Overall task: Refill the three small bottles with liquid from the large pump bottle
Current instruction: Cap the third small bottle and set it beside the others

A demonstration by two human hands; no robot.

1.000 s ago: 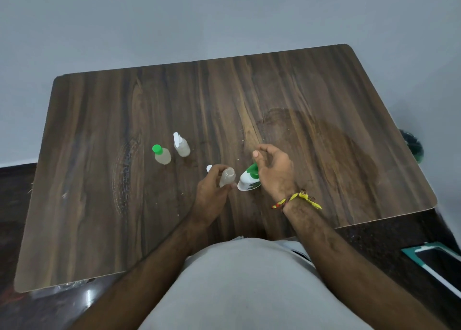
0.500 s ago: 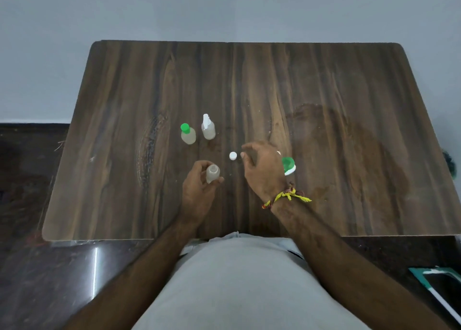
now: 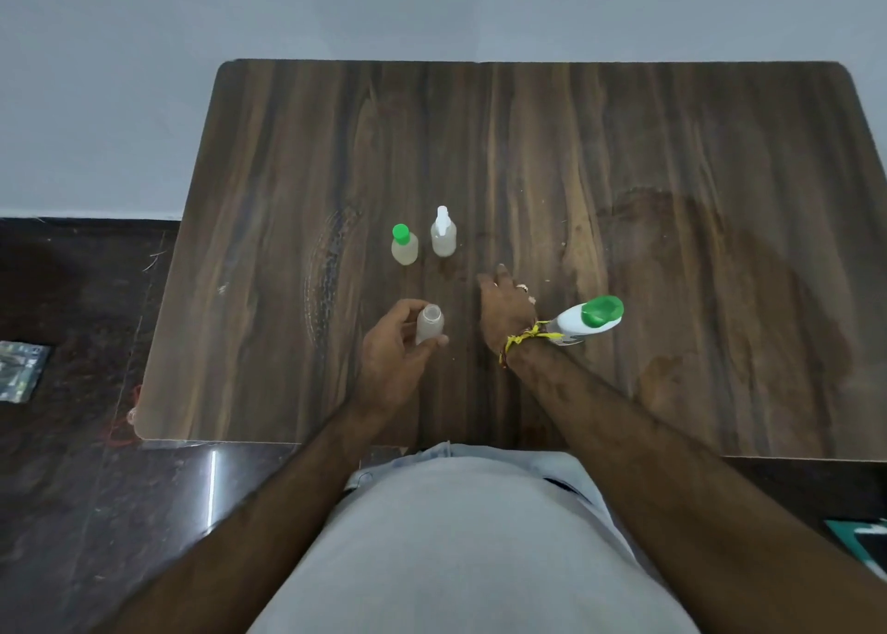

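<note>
My left hand [image 3: 393,350] grips a small uncapped translucent bottle [image 3: 428,325] upright near the table's front middle. My right hand [image 3: 504,307] is just right of it, back up, fingers bent down toward the tabletop. The loose white cap is out of sight, and I cannot tell whether those fingers hold anything. The large white bottle with a green top [image 3: 588,319] stands behind my right wrist, untouched. Farther back stand a small bottle with a green cap [image 3: 404,247] and a small bottle with a white spray top [image 3: 443,237], side by side.
The dark wooden table [image 3: 672,153] has a large darker stain [image 3: 729,273] on its right half. A grey wall lies beyond it. On the dark floor are a packet [image 3: 19,369] at left and a teal-edged item [image 3: 864,537] at lower right.
My right hand let go of the large bottle and moved left over the spot where the white cap lay; the cap is now hidden. My left hand kept holding the open bottle.
</note>
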